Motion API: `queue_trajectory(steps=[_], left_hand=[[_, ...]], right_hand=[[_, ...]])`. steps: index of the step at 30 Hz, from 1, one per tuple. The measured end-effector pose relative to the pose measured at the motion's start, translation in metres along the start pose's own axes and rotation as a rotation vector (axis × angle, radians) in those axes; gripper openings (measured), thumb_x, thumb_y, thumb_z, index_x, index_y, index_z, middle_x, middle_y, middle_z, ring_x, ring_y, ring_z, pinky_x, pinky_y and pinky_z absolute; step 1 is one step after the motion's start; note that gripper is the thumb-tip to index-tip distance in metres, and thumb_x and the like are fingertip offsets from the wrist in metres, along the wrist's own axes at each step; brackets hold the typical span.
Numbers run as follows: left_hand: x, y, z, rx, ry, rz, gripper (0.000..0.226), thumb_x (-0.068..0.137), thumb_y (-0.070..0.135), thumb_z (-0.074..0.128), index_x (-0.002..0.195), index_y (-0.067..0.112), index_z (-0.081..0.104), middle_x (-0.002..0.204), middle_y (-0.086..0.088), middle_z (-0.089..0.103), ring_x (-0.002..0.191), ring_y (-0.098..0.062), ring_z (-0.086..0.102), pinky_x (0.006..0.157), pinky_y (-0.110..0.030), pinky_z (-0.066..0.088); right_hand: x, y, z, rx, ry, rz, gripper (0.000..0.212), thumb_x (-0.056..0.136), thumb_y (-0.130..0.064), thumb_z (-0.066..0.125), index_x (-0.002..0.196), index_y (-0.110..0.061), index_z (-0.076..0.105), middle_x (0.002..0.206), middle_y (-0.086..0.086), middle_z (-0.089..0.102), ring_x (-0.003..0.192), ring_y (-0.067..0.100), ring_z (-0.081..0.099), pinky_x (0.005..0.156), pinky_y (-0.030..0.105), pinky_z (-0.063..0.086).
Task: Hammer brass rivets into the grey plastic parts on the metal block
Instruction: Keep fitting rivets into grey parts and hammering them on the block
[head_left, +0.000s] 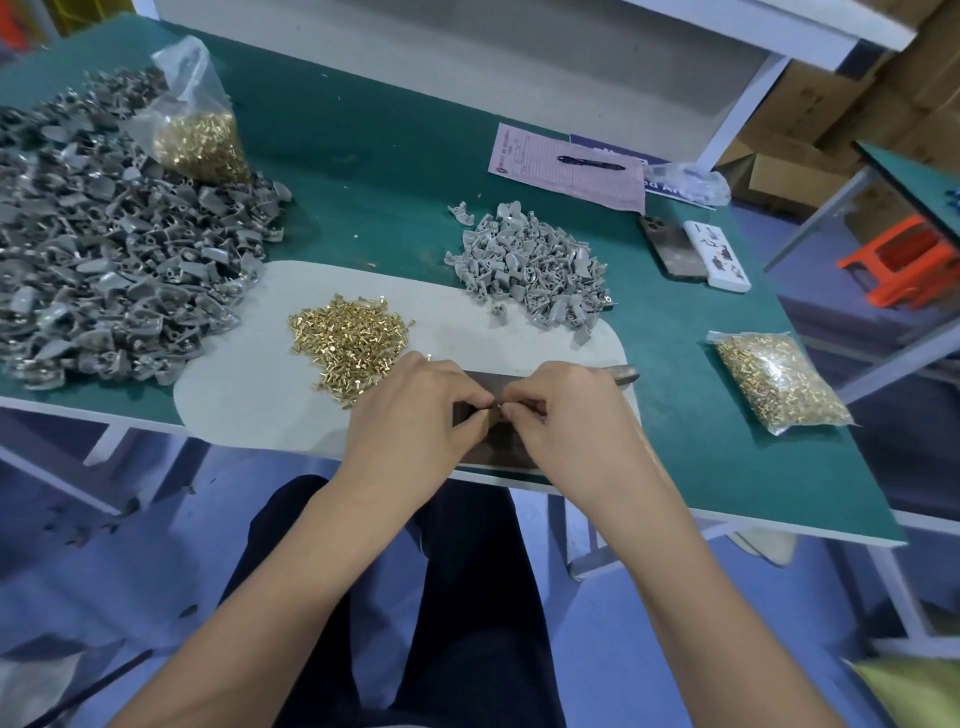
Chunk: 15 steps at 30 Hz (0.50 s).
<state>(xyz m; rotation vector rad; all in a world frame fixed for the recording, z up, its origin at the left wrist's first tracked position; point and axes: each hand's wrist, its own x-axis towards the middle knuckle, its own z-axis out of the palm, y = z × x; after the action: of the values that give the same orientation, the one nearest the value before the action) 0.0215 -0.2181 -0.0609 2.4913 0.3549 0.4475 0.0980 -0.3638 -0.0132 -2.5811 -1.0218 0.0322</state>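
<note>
Step in hand: rivet seating, judged. Small brass rivet apparently pinched between left hand and right hand, fingers curled, over metal block at lower centre of counter. Grey part hidden. Hammer needed next, right of block.

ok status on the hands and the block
Left hand and right hand pinching something small over the metal block. Hammer down behind right hand. Nothing blocking.

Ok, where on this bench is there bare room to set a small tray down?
Bare green mat lies between the big grey pile and the paper form. Crowded: the pale pad around the loose rivets, smaller grey pile and both hands.
</note>
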Motion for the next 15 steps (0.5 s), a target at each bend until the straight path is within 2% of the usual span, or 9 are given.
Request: queue_trajectory(steps=[3,5,7,8,10,12,15], left_hand=[[-0.001,0.001,0.0,-0.022,0.013,-0.015,0.006,0.084,0.05,0.071,0.086,0.044,0.072,0.088,0.026,0.063,0.093,-0.004,0.044,0.062,-0.03,0.037],[-0.003,0.001,0.0,-0.03,0.024,-0.015,0.007,0.084,0.051,0.071,0.083,0.044,0.071,0.086,0.026,0.062,0.09,-0.003,0.043,0.061,-0.028,0.035],[-0.003,0.001,0.0,-0.033,0.027,-0.009,0.006,0.085,0.05,0.071,0.082,0.044,0.071,0.085,0.026,0.062,0.089,-0.003,0.041,0.058,-0.023,0.03],[-0.003,0.001,-0.001,-0.03,0.026,-0.004,0.006,0.085,0.049,0.07,0.082,0.044,0.071,0.085,0.026,0.062,0.088,-0.003,0.041,0.058,-0.021,0.028],[-0.001,0.002,-0.002,-0.026,0.02,0.006,0.006,0.086,0.048,0.071,0.082,0.043,0.07,0.084,0.024,0.062,0.088,-0.004,0.04,0.057,-0.023,0.029],[0.0,0.003,-0.003,-0.021,0.004,0.006,0.006,0.086,0.047,0.071,0.082,0.043,0.07,0.084,0.023,0.062,0.088,-0.004,0.04,0.059,-0.029,0.033],[0.004,0.004,-0.007,0.01,-0.032,0.014,0.008,0.087,0.049,0.069,0.083,0.043,0.07,0.083,0.022,0.06,0.089,-0.004,0.04,0.063,-0.031,0.034]], right_hand=[[-0.012,0.015,0.012,0.215,0.097,0.036,0.01,0.09,-0.016,0.075,0.091,-0.024,0.08,0.08,-0.012,0.064,0.077,0.008,0.059,0.07,0.024,0.044],[-0.027,0.034,0.018,0.412,0.314,0.106,0.009,0.091,-0.015,0.076,0.097,-0.021,0.08,0.089,-0.012,0.07,0.086,0.005,0.063,0.079,0.024,0.049],[-0.04,0.06,0.02,0.329,0.542,0.235,0.01,0.097,-0.023,0.07,0.104,-0.023,0.077,0.095,-0.008,0.069,0.093,0.009,0.058,0.083,0.031,0.048],[-0.044,0.072,0.02,0.205,0.548,0.327,0.015,0.098,-0.031,0.068,0.111,-0.026,0.074,0.099,-0.006,0.066,0.097,0.013,0.053,0.085,0.033,0.044],[-0.049,0.093,0.022,0.004,0.313,0.476,0.033,0.097,-0.041,0.066,0.126,-0.025,0.065,0.111,0.001,0.06,0.104,0.022,0.047,0.086,0.034,0.038],[-0.048,0.103,0.023,0.011,0.125,0.51,0.037,0.098,-0.035,0.064,0.133,-0.021,0.059,0.117,0.007,0.056,0.098,0.023,0.048,0.08,0.035,0.039],[-0.041,0.107,0.016,-0.064,0.108,0.558,0.03,0.106,-0.029,0.048,0.131,-0.015,0.058,0.121,0.012,0.052,0.092,0.033,0.055,0.073,0.038,0.037]])
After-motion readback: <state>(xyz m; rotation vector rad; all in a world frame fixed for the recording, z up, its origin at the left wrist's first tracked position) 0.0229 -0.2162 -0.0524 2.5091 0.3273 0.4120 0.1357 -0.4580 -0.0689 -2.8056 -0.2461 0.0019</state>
